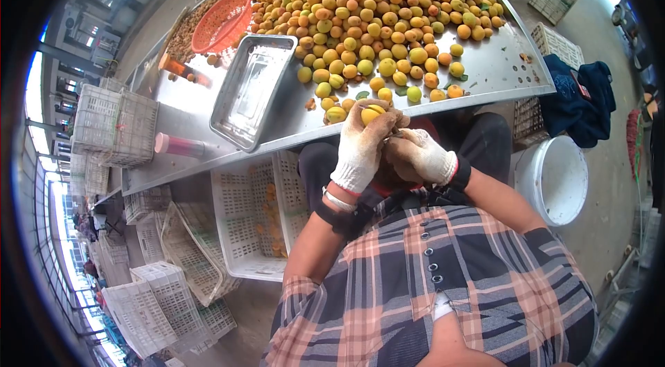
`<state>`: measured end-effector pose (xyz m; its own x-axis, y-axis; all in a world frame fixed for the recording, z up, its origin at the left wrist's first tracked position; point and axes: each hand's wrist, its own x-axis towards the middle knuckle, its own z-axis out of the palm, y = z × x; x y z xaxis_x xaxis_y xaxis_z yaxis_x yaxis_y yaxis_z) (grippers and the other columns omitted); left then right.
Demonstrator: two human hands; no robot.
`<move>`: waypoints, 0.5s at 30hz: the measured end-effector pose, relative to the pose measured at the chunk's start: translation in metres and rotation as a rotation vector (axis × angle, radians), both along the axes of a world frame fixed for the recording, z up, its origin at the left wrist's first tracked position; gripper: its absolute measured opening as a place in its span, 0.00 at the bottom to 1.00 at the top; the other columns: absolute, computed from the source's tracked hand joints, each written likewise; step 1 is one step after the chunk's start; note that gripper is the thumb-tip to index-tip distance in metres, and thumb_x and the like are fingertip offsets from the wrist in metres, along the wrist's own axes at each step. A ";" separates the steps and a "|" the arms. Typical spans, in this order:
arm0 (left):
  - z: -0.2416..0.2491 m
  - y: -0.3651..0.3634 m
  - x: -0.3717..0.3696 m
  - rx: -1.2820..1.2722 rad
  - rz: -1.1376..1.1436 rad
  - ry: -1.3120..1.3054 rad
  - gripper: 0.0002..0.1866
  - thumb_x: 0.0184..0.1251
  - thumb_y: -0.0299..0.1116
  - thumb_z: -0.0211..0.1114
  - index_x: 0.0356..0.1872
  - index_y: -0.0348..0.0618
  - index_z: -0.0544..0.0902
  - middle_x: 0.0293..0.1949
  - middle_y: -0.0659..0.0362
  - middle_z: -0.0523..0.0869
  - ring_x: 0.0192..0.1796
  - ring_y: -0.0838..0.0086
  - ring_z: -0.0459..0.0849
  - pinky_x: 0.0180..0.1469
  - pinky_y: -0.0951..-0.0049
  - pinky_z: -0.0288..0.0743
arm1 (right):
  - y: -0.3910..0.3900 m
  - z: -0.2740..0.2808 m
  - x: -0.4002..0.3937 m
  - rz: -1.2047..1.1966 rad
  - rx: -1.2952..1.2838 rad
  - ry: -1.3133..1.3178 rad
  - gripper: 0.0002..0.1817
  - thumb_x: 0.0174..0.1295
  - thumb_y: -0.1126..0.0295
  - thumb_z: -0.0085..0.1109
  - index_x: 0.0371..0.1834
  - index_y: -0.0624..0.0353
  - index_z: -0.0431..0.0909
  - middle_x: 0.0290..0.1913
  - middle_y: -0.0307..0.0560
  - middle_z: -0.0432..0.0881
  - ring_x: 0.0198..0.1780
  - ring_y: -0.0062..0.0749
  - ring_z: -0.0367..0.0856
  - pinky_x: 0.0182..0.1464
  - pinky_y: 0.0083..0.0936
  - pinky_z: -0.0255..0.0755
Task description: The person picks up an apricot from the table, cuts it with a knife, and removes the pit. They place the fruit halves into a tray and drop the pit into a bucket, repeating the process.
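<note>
My left hand (364,149), in a white knit glove stained brown, is closed around a yellow apricot (371,115) just off the table's front edge. Close against it, my right hand (420,154), gloved the same way, has its fingers curled together; whatever they grip is hidden. Beyond both hands, a large heap of yellow and orange apricots (374,13) covers the steel table (485,83). A few loose apricots and green leaves lie near the edge, closest to my left hand.
Left of the heap lie a metal tray (253,93), an orange-red basket (220,22) and a pink-capped cylinder (179,145). Below the edge stands a white crate (239,246) with some apricot pieces inside. A white bucket (552,180) and dark clothing (578,100) are at right.
</note>
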<state>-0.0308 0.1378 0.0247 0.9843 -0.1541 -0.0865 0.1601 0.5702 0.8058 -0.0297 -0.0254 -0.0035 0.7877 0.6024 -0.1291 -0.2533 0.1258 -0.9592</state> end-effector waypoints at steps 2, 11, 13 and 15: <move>0.002 -0.002 0.000 0.001 -0.006 0.000 0.18 0.70 0.26 0.63 0.58 0.38 0.71 0.49 0.47 0.85 0.52 0.58 0.87 0.59 0.62 0.81 | 0.000 -0.007 -0.001 -0.010 0.094 0.124 0.11 0.76 0.65 0.53 0.49 0.62 0.79 0.39 0.40 0.84 0.40 0.21 0.79 0.45 0.24 0.75; 0.002 -0.014 -0.002 0.142 0.197 -0.038 0.23 0.67 0.23 0.69 0.61 0.36 0.72 0.48 0.55 0.83 0.49 0.72 0.85 0.53 0.73 0.81 | 0.002 0.005 0.004 -0.161 -0.175 -0.463 0.16 0.72 0.66 0.58 0.58 0.62 0.76 0.45 0.53 0.86 0.48 0.36 0.87 0.51 0.29 0.78; 0.002 -0.012 -0.006 0.179 0.225 -0.023 0.23 0.66 0.23 0.70 0.61 0.36 0.73 0.46 0.57 0.83 0.45 0.76 0.84 0.51 0.75 0.80 | 0.000 0.005 0.002 -0.167 -0.188 -0.457 0.16 0.72 0.67 0.60 0.58 0.62 0.76 0.45 0.52 0.87 0.47 0.34 0.87 0.50 0.29 0.78; -0.004 -0.008 -0.007 0.068 0.212 -0.082 0.26 0.67 0.26 0.72 0.63 0.35 0.72 0.47 0.56 0.83 0.45 0.75 0.84 0.52 0.75 0.81 | -0.004 0.012 0.001 -0.241 -0.127 -0.358 0.14 0.71 0.68 0.62 0.55 0.63 0.78 0.42 0.47 0.87 0.44 0.24 0.85 0.48 0.25 0.77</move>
